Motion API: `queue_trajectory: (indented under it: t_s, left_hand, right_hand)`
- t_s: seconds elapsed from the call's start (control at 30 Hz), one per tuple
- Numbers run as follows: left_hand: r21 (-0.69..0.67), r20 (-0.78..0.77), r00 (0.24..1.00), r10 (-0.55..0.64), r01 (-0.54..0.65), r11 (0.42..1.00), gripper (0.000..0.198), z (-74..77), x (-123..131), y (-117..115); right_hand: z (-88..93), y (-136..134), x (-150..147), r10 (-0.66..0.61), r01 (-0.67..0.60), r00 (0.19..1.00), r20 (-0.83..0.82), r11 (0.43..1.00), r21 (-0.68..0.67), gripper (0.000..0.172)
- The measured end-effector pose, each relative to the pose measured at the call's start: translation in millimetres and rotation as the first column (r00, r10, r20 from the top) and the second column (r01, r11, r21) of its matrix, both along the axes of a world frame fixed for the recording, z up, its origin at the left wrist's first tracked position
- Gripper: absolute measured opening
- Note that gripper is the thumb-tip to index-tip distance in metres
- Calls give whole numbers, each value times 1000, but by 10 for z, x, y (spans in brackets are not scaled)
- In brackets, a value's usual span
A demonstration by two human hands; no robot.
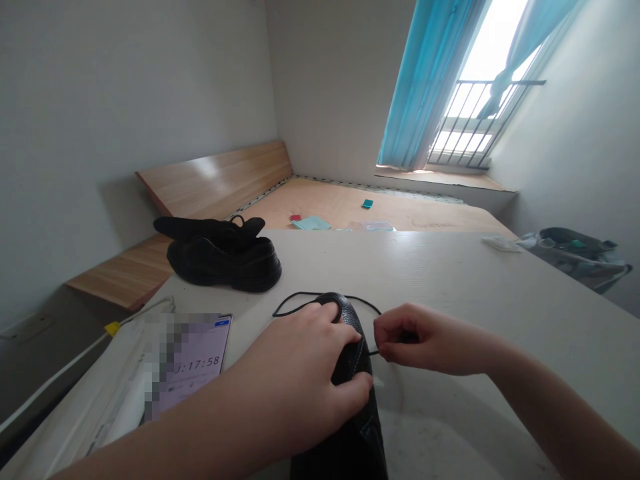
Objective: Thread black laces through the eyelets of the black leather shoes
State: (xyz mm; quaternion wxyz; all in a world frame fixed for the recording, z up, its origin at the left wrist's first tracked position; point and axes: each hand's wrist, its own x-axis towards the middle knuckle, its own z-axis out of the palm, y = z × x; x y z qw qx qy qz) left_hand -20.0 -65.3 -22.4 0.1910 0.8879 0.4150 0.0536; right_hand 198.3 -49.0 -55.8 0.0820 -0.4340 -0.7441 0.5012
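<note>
A black leather shoe (pixel 357 400) with pale stitching stands at the near edge of the table, its far end pointing away from me. My left hand (pixel 320 367) is wrapped over its upper part, thumb and fingers gripping its side. To the right of the shoe, my right hand (pixel 407 337) is closed in a pinch on a thin black lace (pixel 373 353), which runs from the shoe's side. More of the lace loops on the table beyond the shoe. Another black shoe (pixel 225 263) rests on its sole at the table's far left, its tongue raised.
Left of my left forearm lies a phone (pixel 200 360) showing a timer, beside a white cable (pixel 60 370). A small white packet (pixel 501 244) lies at the table's (pixel 440 267) far right, near a bag (pixel 575 257). Beyond is a bed (pixel 340 193).
</note>
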Motion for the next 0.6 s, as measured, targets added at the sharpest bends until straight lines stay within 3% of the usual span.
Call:
queue_trajectory:
  t_s: [0.23, 0.6]
  left_hand:
    - [1, 30, 999, -37, 37, 999, 41, -36, 17, 48]
    - [12, 83, 994, 69, -70, 997, 16, -99, 110, 24]
  right_hand:
    - [-6, 28, 47, -60, 60, 998, -22, 998, -7, 20]
    - [4, 21, 30, -14, 8, 999, -38, 988, -157, 20]
